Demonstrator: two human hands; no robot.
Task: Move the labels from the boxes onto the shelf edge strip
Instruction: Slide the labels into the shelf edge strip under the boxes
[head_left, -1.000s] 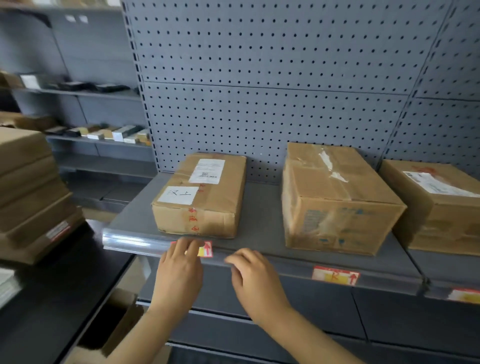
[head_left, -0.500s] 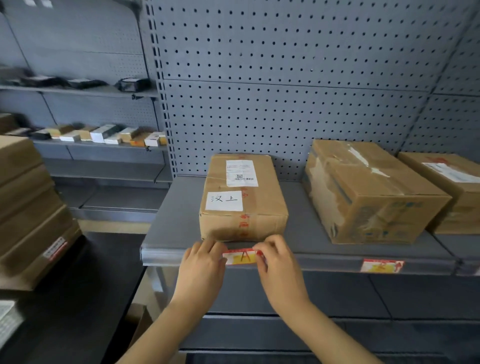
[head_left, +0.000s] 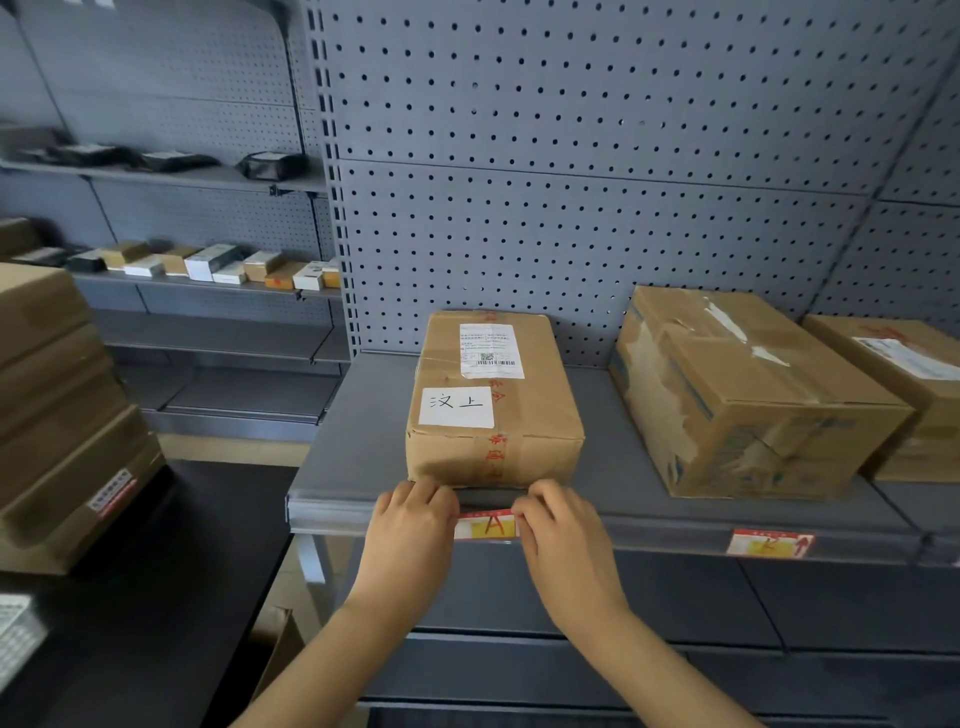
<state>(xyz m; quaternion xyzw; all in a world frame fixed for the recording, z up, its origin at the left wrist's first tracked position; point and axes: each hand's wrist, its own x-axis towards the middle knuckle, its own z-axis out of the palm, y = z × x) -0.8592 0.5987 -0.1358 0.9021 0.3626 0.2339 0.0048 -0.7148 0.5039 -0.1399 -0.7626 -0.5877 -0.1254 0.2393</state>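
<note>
Both hands are up at the front edge of the shelf (head_left: 613, 467), working the edge strip (head_left: 337, 512). The left hand (head_left: 410, 535) has its fingers curled over the strip's top, pinching the left end of the red-and-yellow label (head_left: 485, 526); the right hand (head_left: 563, 540) mirrors it, fingers curled onto the label's right end. The label sits in the strip between the two hands, directly below the left box (head_left: 493, 400), and a hand-drawn mark shows on its yellow part.

That left box stands at the shelf's front edge, touching the fingertips of both hands, with a white handwritten sticker (head_left: 456, 407) near its front and a printed shipping slip (head_left: 490, 349) further back. A second label (head_left: 771, 543) is already in the strip toward the right, below the middle box (head_left: 748, 395). A third box (head_left: 904, 384) sits at the far right end of the shelf. Off to the left, stacked cartons (head_left: 57, 415) rest on a dark counter (head_left: 156, 597).
</note>
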